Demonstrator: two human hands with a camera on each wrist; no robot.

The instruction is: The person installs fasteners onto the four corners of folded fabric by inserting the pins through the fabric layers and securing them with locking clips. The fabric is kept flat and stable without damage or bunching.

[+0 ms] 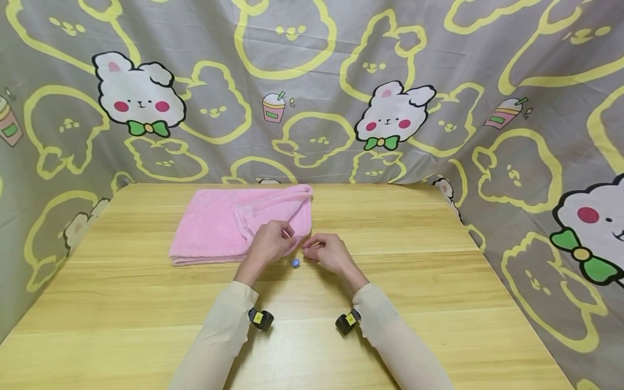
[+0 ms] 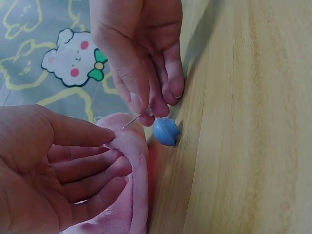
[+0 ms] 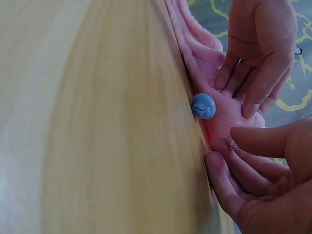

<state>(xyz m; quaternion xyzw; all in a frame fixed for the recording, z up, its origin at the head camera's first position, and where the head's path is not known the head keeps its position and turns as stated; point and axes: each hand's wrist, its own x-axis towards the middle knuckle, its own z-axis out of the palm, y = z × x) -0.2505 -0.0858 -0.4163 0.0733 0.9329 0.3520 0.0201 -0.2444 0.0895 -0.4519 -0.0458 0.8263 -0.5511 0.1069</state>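
Observation:
A folded pink plush cloth (image 1: 209, 222) lies on the table in the head view. My left hand (image 1: 274, 239) pinches its near right corner between thumb and fingers. Just to the right, my right hand (image 1: 331, 252) holds a thin metal pin (image 2: 131, 121) between thumb and forefinger. In the left wrist view the pin's point is directed at the pinched cloth, apparently apart from it. The pin's clear base (image 3: 231, 143) shows between the right fingertips. A small blue rounded cap (image 1: 295, 263) sits on the table below and between both hands; the right wrist view shows it beside the cloth's edge.
The wooden table (image 1: 414, 325) extends around the cloth and both arms. A grey curtain (image 1: 322, 65) with rabbit and cup prints hangs behind the table and along both sides. Each wrist wears a small black camera (image 1: 263, 320).

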